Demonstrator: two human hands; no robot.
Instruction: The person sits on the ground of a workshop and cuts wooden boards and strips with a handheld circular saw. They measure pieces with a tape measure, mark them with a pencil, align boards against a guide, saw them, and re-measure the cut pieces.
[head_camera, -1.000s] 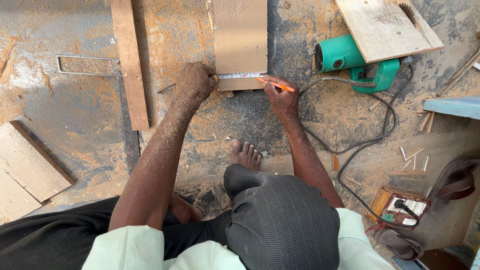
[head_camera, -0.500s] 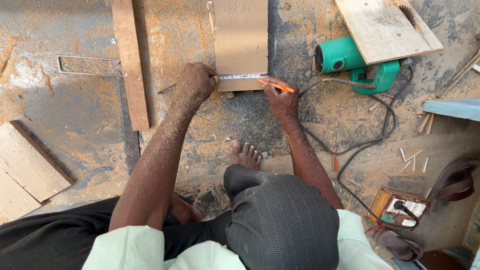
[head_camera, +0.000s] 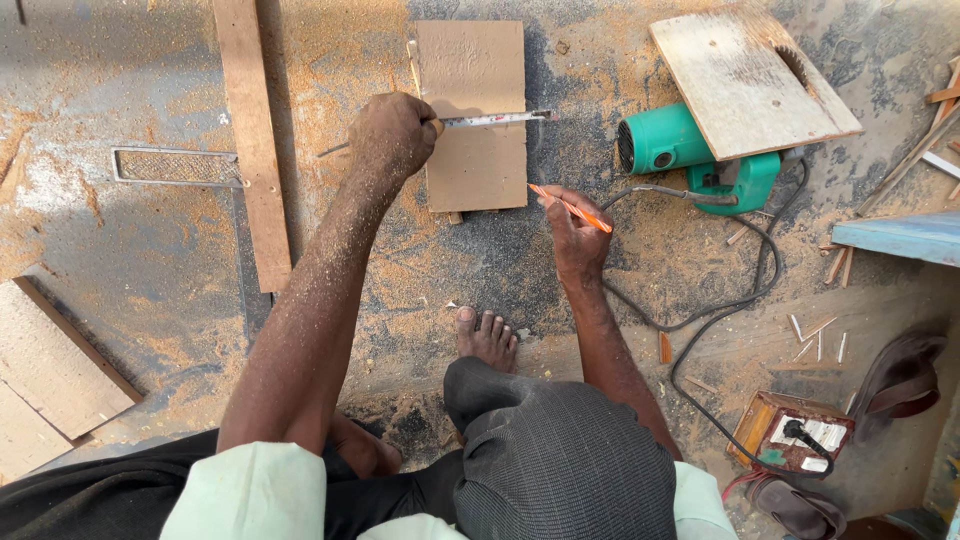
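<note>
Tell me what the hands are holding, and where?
Left hand pins a ruler by its left end on the board. Right hand grips an orange pencil mid-shaft.

Green power tool (head_camera: 700, 155) half under a board (head_camera: 745, 75); left plank (head_camera: 50, 365) cut by the frame edge.

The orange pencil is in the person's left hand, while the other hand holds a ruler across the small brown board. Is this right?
Not quite. In the head view, the orange pencil is in the right hand, not the left. The left hand holds the ruler across the small brown board.
</note>
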